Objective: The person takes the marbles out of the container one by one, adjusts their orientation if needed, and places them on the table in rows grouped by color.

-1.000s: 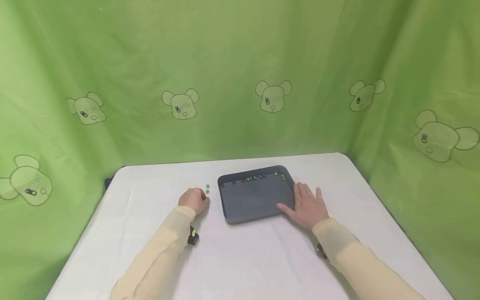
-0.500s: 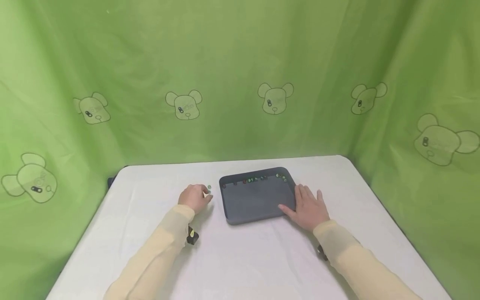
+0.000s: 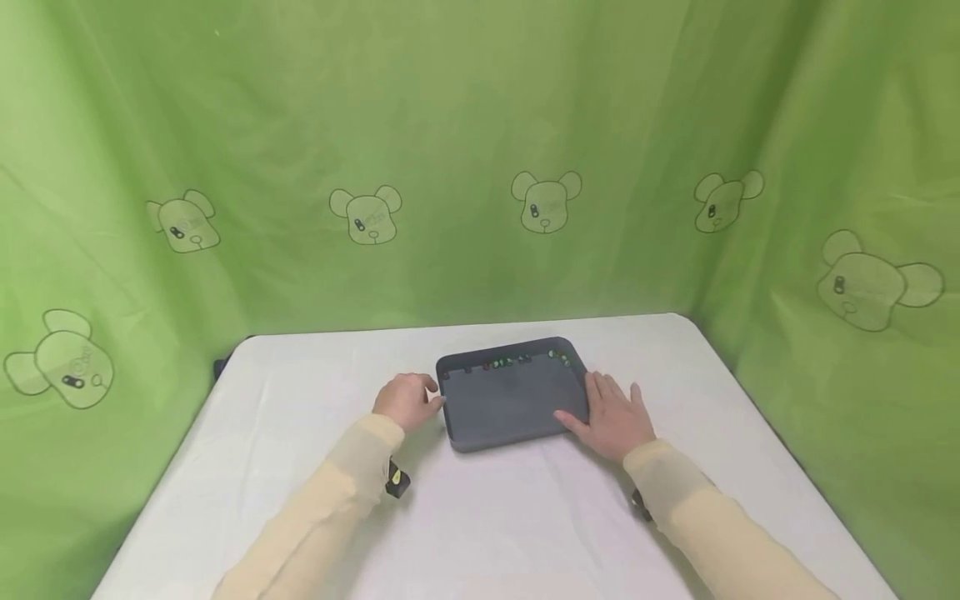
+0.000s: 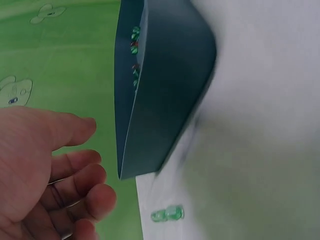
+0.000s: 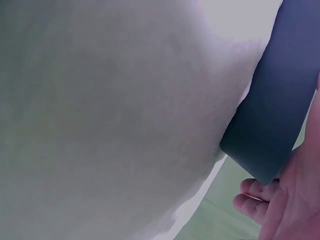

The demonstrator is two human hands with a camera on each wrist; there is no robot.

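My left hand (image 3: 408, 400) is beside the left wall of a dark grey tray (image 3: 510, 408); its thumb is apart from the loosely curled fingers (image 4: 102, 200) in the left wrist view, and nothing shows between them. Two green glass marbles (image 4: 167, 213) lie on the white cloth near that hand, hidden behind it in the head view. Several green and reddish marbles (image 3: 501, 362) line the far inner edge of the tray. At the tray's right side rests my right hand (image 3: 617, 419), fingers extended along the wall and thumb over the near rim.
A white cloth covers the table (image 3: 480, 517) beneath the tray. Green curtains (image 3: 450, 275) printed with bear heads hang at the back and both sides.
My left hand has moved right from the loose green marbles to the tray's left wall, covering them in the head view. Its fingers have spread apart. The right hand stays at the tray.
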